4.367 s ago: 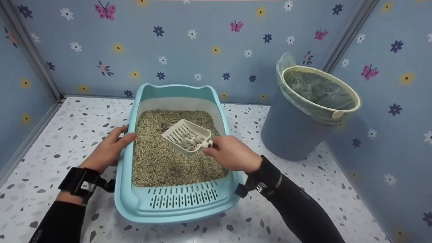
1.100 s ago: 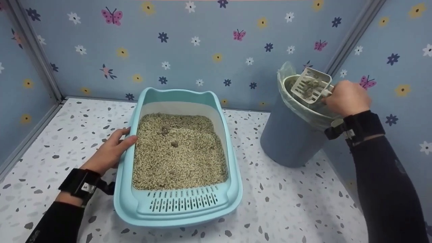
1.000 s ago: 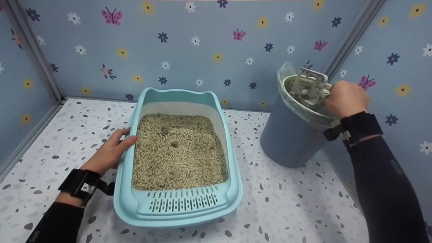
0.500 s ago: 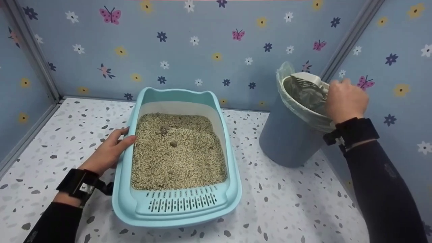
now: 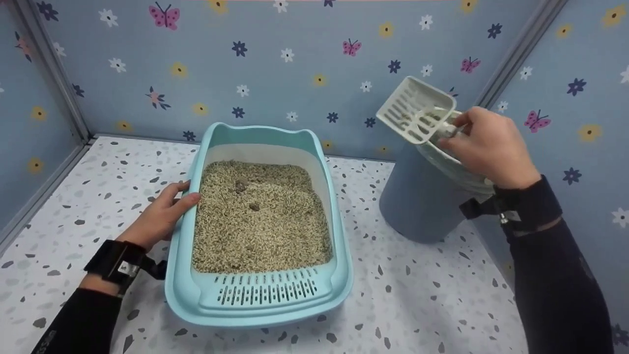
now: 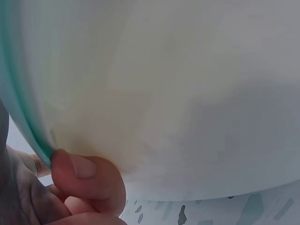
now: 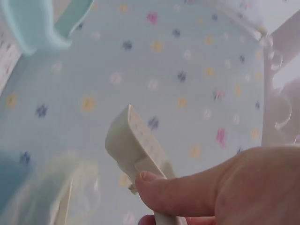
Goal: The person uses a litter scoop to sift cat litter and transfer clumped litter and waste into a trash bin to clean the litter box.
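My left hand (image 5: 159,215) grips the left rim of a light blue litter box (image 5: 260,312), fingers under the edge and thumb over it. In the left wrist view those fingers (image 6: 86,180) curl against the pale outer wall. Tan cat litter (image 5: 260,231) fills the box, with a couple of dark clumps (image 5: 254,207) on top. My right hand (image 5: 491,145) holds a cream slotted litter scoop (image 5: 417,110) by its handle, above the left side of the bin's rim. Through its slots the scoop looks nearly bare, with a few bits near the handle.
A blue-grey bin (image 5: 422,196) with a pale plastic liner (image 5: 449,164) over its rim stands to the right of the box, partly hidden by the scoop and right hand. Flowered wall panels (image 5: 295,69) close in behind and at both sides. The floor (image 5: 393,305) is white and speckled.
The right hand carried the loaded scoop from over the box to the bin and tipped it, and clumps dropped in. Now the scoop is raised and moved left. The left hand stays on the rim.
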`<state>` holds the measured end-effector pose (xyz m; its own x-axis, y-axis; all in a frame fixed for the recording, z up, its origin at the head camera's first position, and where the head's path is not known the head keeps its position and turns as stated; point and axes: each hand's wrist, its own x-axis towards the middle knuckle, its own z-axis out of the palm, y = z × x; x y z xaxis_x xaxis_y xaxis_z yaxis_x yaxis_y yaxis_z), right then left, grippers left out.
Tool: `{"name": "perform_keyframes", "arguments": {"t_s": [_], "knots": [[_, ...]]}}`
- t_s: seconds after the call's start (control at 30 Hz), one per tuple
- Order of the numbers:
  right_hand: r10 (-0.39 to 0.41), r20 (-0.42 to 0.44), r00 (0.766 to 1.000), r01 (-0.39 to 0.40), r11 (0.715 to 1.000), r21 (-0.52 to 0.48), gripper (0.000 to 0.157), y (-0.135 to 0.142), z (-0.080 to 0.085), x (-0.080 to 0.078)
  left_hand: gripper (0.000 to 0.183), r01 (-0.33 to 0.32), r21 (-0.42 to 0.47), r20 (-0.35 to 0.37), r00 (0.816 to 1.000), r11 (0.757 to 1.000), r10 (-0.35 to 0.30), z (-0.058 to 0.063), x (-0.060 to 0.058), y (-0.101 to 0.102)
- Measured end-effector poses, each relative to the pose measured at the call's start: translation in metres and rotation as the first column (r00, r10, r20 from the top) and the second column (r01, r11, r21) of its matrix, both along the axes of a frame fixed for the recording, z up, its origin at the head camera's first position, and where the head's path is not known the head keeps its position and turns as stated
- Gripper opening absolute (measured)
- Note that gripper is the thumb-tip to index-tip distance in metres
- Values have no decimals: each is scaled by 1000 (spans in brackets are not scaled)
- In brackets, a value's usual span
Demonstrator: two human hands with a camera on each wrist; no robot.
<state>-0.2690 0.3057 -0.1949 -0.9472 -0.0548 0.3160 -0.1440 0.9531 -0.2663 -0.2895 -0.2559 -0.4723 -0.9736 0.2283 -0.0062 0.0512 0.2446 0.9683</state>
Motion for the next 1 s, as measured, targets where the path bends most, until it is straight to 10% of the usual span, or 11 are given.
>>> {"name": "perform_keyframes", "arguments": {"t_s": [0.27, 0.43, 0.77, 1.0], "knots": [[244, 161, 956, -266, 955, 130, 28, -101, -36, -5, 83, -11, -5, 2, 1000, 1000, 11, -2, 2, 0], [252, 283, 925, -333, 896, 292, 23, -152, -61, -20, 83, -14, 0, -2, 1000, 1000, 14, -2, 2, 1], [227, 324, 918, -393, 622, 677, 47, -201, -98, -53, 82, -15, -8, -4, 1000, 1000, 15, 0, 1, 2], [202, 423, 883, -452, 606, 655, 43, -218, -115, -76, 83, -12, -17, -12, 1000, 1000, 12, 2, 0, 0]]}}
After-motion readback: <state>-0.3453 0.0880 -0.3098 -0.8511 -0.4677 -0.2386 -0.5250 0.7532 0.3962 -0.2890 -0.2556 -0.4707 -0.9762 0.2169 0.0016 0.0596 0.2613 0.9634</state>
